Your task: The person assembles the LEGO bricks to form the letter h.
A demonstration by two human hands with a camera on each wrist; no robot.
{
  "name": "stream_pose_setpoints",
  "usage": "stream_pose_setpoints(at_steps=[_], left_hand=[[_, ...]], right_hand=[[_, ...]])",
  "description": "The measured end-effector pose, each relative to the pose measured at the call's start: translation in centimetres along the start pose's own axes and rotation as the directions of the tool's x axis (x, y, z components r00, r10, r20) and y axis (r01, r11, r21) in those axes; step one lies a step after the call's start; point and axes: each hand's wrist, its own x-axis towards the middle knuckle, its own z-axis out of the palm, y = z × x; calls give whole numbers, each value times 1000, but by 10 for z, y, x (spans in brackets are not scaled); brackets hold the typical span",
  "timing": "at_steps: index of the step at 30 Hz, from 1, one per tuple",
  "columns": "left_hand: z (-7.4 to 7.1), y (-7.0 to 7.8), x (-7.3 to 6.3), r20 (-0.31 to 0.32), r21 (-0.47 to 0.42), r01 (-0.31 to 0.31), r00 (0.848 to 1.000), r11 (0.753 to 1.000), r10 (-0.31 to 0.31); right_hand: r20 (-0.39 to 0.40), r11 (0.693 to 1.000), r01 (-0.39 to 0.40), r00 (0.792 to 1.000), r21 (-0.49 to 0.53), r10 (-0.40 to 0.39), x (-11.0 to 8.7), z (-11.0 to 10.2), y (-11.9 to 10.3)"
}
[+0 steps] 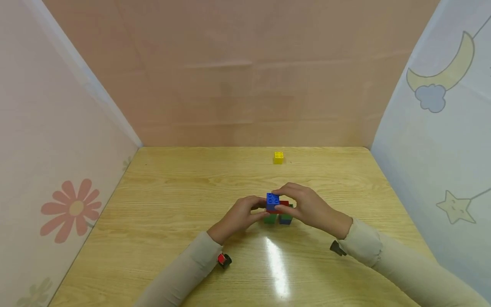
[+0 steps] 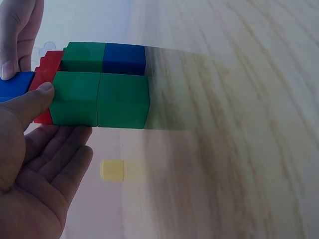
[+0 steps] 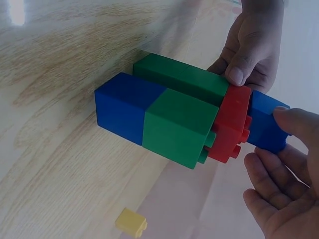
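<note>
In the head view, two short brick columns stand side by side on the table. One is made of green bricks (image 2: pixel 123 102); the other has a green brick (image 3: pixel 179 128) above a blue brick (image 3: pixel 127 107). A red brick (image 3: pixel 230 122) spans their tops, its studs partly exposed. My left hand (image 1: pixel 241 213) grips the red brick's left end, the thumb at its seam with the green. Between thumb and fingers, my right hand (image 1: pixel 310 207) pinches a small blue brick (image 1: pixel 272 200) at the red brick's left end, right at its top.
A yellow brick (image 1: pixel 278 158) sits near the table's back edge. Beside the left sleeve lies a small black-and-red object (image 1: pixel 224 260), and a dark object (image 1: pixel 337 248) is by the right cuff. Panels enclose the wooden table (image 1: pixel 184 179) at the back and sides.
</note>
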Motion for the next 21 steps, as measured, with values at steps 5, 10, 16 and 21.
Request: stream_pose_setpoints(at_steps=[5,10,16,21], left_hand=[[0,-1,0,4,-1,9,1000,1000,-9],[1,-2,1,4,-8,0,1000,1000,0],[1,-2,1,8,-34,-2,1000,999,2],[1,-2,1,12,-32,-8,1000,999,8]], right_hand=[[16,1000,2,1000,-8,-1,1,0,0],[22,1000,4,1000,-9,-4,3,-2,0],[28,1000,-4,1000,-8,4,3,-2,-1],[28,1000,-11,1000,0,11,4,-3,-1]])
